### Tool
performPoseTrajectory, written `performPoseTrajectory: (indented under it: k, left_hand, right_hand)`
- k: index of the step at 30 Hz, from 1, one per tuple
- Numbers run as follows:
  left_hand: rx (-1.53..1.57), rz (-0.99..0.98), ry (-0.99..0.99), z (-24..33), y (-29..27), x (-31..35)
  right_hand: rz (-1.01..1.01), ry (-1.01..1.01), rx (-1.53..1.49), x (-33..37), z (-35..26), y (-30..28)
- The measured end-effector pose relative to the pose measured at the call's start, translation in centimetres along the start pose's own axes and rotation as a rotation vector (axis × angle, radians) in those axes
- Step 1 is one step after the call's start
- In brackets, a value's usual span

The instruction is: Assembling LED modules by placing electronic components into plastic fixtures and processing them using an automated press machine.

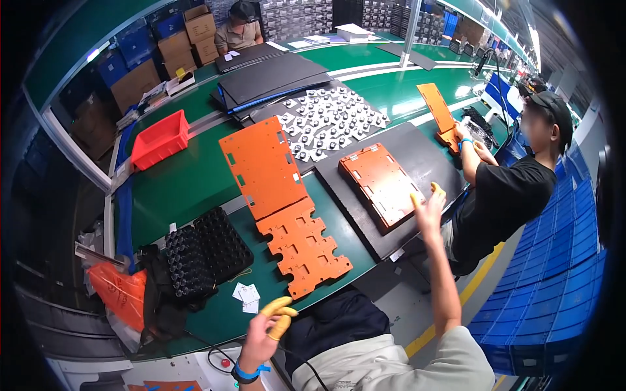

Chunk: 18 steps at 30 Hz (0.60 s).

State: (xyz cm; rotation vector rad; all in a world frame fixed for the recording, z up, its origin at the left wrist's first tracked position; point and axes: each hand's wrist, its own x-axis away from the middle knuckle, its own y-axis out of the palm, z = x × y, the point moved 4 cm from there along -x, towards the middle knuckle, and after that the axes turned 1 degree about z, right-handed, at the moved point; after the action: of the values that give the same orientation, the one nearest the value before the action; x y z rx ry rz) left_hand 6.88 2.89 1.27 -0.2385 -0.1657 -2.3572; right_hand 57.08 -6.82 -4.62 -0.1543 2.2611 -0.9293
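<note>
Presumably light, stiff and slick, the orange case [381, 184] on the black board [427, 156] would be best gripped by its long sides; right hand [428, 212] half-spread at its right corner, left hand [266, 330] loosely curled, nothing visibly held.

Wears yellow finger covers [279, 328] on the left hand [263, 335] and right hand [428, 212], bright blue on the left wristband [246, 375], pale grey on the sleeve [460, 362]. Shows plain orange on the tall panel [264, 169], notched panel [300, 244] and flat case [383, 186], redder orange on the bag [120, 293]. Spreads green across the bench [208, 186], black over the mat [430, 153], red on the tray [160, 146]. Dots the small white parts [329, 124] with black. Shows black on the cup tray [225, 244], white on the cards [247, 294], blue on the stacked crates [541, 280], yellow on the floor stripe [479, 277].
</note>
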Motion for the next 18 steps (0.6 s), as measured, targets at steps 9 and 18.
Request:
performPoseTrajectory:
  k: [9,18]
  left_hand:
    - [-0.18,-0.535,-0.048,1.9,10.2,-9.0]
    - [0.103,-0.157,-0.167,-3.4,12.9,-22.2]
  right_hand:
    - [-0.812,0.323,-0.124,-6.1,7.5,6.3]
    - [-0.8,0.334,-0.133,-5.5,7.4,6.5]
